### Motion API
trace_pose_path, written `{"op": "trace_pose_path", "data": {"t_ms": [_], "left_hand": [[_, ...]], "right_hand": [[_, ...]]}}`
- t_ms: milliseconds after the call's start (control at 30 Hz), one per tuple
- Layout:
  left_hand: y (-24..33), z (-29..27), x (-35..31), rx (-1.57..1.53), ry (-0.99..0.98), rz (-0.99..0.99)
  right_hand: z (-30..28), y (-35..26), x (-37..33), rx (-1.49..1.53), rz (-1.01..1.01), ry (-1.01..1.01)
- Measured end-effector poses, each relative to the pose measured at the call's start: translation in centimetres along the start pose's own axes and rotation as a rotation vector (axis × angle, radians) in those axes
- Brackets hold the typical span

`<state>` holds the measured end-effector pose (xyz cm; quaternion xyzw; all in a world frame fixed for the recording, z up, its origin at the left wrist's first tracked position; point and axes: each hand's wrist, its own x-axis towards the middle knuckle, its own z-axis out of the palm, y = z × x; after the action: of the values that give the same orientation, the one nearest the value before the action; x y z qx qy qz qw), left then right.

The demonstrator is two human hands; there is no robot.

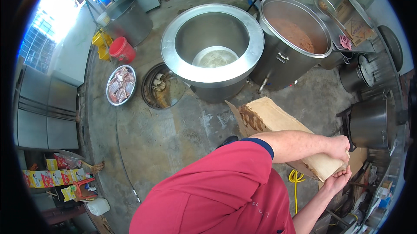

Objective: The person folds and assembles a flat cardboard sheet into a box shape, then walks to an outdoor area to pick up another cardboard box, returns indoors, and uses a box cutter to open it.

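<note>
A brown cardboard box (284, 120), stained dark at its far end, lies slanted across the right of my body. My left hand (338, 148), on the arm that crosses over the box, has its fingers curled around the box's near right edge. Just below it, my right hand (338, 181) grips the same corner with bent fingers. Both hands meet at that corner, and part of the fingers is hidden by the cardboard. Much of the box lies behind my left forearm and red sleeve.
A wide-rimmed steel pot (213, 75) stands ahead, beside a tall pot (278, 66) of reddish-brown contents. Left of them are a round floor pit (145, 97), a basin (108, 97) of raw meat and a red bucket (124, 51). A yellow hose (296, 176) lies below the box.
</note>
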<state>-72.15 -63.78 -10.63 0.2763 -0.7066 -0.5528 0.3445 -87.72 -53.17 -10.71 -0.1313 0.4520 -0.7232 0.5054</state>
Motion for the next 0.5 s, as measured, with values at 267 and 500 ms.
{"op": "trace_pose_path", "data": {"t_ms": [267, 500], "left_hand": [[-2.2, -6.2, -0.1, -0.098, 0.284, -0.089], [0.5, -7.0, -0.1, 0.058, 0.11, -0.15]], "right_hand": [[-2.0, -3.1, 1.3, 0.214, -0.084, -0.007], [1.1, -1.1, -0.4, 0.011, -0.232, 0.157]]}}
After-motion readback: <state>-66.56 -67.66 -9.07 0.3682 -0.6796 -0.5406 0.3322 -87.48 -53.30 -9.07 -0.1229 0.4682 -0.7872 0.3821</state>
